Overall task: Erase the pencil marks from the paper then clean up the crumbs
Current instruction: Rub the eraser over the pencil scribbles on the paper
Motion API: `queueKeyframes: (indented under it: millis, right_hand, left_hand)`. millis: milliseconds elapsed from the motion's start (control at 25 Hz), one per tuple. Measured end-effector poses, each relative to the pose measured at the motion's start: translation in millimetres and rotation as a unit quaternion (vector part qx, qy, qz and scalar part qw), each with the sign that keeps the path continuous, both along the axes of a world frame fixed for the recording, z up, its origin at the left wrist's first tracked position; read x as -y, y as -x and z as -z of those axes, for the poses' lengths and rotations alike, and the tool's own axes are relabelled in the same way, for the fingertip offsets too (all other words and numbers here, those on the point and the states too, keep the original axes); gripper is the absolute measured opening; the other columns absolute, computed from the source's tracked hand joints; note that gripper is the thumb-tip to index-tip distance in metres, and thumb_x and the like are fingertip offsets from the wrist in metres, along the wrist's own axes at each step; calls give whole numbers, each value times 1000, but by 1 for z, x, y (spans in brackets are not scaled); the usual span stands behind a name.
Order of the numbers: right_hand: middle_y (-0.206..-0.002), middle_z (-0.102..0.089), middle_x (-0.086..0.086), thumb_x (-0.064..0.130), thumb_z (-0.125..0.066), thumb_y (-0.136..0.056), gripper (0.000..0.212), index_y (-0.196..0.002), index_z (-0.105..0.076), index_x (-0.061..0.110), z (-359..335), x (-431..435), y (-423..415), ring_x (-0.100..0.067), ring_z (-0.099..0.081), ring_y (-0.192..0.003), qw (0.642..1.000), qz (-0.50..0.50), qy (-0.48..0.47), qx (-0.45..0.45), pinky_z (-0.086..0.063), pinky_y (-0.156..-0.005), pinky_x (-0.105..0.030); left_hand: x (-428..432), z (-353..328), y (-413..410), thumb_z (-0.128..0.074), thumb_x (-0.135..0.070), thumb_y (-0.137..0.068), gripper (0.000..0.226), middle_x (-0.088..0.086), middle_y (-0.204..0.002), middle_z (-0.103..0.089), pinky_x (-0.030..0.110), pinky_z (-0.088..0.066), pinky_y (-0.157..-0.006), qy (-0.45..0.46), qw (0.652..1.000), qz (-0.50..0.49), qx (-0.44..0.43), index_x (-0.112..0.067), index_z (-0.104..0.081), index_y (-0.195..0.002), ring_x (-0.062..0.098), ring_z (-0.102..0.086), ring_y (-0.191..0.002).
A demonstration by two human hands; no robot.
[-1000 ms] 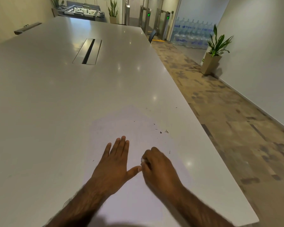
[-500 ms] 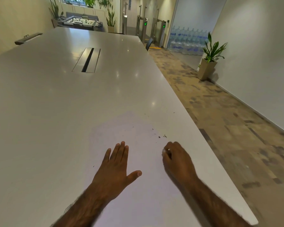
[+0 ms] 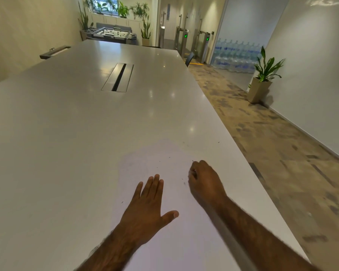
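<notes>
So the big pale bench (image 3: pixel 47 133) fills most of the left side of the frame, with a cable slot (image 3: pixel 117 77) sunk into it up in the upper middle. Down in the lower middle the left hand (image 3: pixel 145 210) is lying flat on the paper (image 3: pixel 164 153), fingers straight and close together, thumb stuck out to the right, palm pressing the sheet down. The paper sits near the bench's right edge and looks pretty much blank from here, maybe a faint grey smudge near its top left corner. A few dark crumbs (image 3: pixel 184 183) are scattered on the sheet between the two hands, plus a couple of specks on the bench itself. Just right of those, the right hand (image 3: pixel 203 180) is balled up knuckles-up on the paper, fingers tucked under, and honestly I can't tell what it's gripping. Far right, a tall planter (image 3: pixel 259 91) on the floor holds a leafy green plant (image 3: pixel 267 65).
</notes>
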State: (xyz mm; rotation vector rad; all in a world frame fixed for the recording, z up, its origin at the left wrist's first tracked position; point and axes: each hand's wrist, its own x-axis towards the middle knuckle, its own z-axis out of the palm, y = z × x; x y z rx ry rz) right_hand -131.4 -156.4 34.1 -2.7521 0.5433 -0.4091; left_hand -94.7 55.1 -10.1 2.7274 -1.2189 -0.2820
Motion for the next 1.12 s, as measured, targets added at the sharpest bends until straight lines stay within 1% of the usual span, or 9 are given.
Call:
queueKeyframes:
  millis: [80, 240, 440, 520, 640, 800, 880, 1000, 1120]
  right_hand:
    - [-85, -55, 6, 20, -51, -95, 13, -84, -57, 22, 0, -10, -4, -11, -57, -73, 999, 0, -30, 27, -53, -66, -32]
    - [-85, -54, 8, 27, -48, -99, 13, -89, -56, 24, 4, -58, 5, -8, -53, -74, 988, -153, -21, -11, -51, -67, -29]
    - [-84, -56, 4, 21, -52, -97, 13, -84, -54, 21, -1, 12, -32, -13, -57, -73, 1000, 21, -3, 10, -55, -67, -37]
    - [-82, -55, 7, 23, -52, -96, 14, -83, -54, 24, 2, -19, -26, -9, -55, -72, 999, -17, -14, 40, -52, -63, -32]
    - [-77, -52, 7, 21, -51, -98, 17, -82, -52, 23, 7, -55, 2, -10, -51, -67, 990, -139, 24, 7, -47, -61, -30]
    - [-75, -53, 6, 17, -52, -95, 21, -76, -45, 23, 1, 17, -14, -17, -54, -65, 1000, 11, 28, 0, -39, -58, -32]
    - [-76, -53, 8, 19, -51, -93, 18, -77, -47, 25, -2, 5, -11, -14, -54, -67, 999, 3, -8, 32, -45, -60, -35]
    - [-77, -54, 8, 19, -50, -93, 16, -79, -50, 25, 11, -52, 16, -13, -53, -67, 990, -134, 33, -6, -45, -66, -33]
    - [-75, -57, 3, 14, -56, -92, 17, -79, -49, 23, 10, -2, -2, -20, -54, -65, 996, -53, 69, 3, -38, -62, -33]
  left_hand:
    - [0, 3, 0, 18, -91, -73, 111, -2, -158, 39, 41, 16, -120, 6, 1000, -2, 10, -16, 26, -155, 17, 31, -151]
    - [-2, 11, -3, 11, -89, -81, 106, 2, -162, 28, 42, 12, -120, 32, 999, -3, 27, -15, 16, -157, 23, 20, -155]
    - [0, 0, 0, 23, -93, -64, 117, -4, -155, 45, 40, 18, -119, 8, 1000, -5, -7, -18, 31, -154, 18, 37, -148]
    - [0, 5, 0, 13, -92, -77, 114, 1, -163, 30, 43, 10, -121, 34, 999, -9, -2, -14, 15, -159, 22, 21, -154]
    - [0, 5, 0, -20, -82, -96, 100, 13, -166, -18, 46, -13, -115, 31, 999, -3, 14, -5, -31, -157, 30, -28, -152]
    - [0, 7, -1, -14, -83, -95, 98, 0, -160, 34, 43, 14, -119, 53, 998, -19, 39, -14, 19, -156, 24, 25, -152]
    - [0, 8, -2, -17, -83, -95, 100, 4, -165, 21, 44, 5, -119, 76, 995, -19, 67, -11, 5, -160, 27, 10, -156]
    - [0, 10, -2, -25, -80, -97, 96, 14, -164, -28, 45, -19, -113, 21, 999, -3, 26, -4, -39, -154, 30, -35, -149]
    - [1, 11, -3, -24, -81, -96, 98, 13, -166, -22, 45, -15, -115, 27, 999, -8, 32, -5, -33, -157, 29, -28, -151]
